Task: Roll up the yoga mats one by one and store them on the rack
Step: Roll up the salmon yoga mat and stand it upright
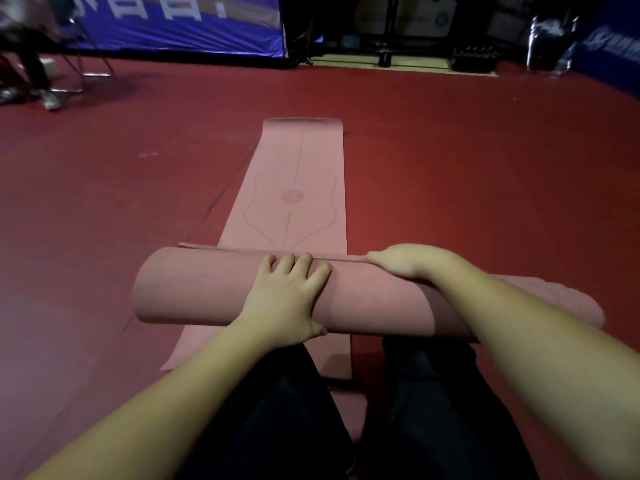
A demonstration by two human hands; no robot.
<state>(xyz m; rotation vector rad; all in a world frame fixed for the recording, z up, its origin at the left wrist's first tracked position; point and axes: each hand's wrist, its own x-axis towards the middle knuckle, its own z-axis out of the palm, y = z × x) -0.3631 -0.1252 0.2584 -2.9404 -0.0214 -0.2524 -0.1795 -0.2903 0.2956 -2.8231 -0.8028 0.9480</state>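
Note:
A pink yoga mat rolled into a thick tube (194,289) lies crosswise in front of my knees. Under it a second pink mat (298,188) lies flat on the red floor and stretches away from me. My left hand (287,296) rests flat on top of the roll with its fingers spread and the thumb on the near side. My right hand (405,261) curls over the roll's far side at the loose outer edge; its fingertips are hidden. The roll's right end passes behind my right forearm.
Red floor (467,174) spreads all around. A blue banner (180,26) stands at the back left, with chair legs and a person's feet (45,95) beside it. Dark gym equipment and a black frame (391,46) sit at the back right. My dark-trousered legs fill the bottom.

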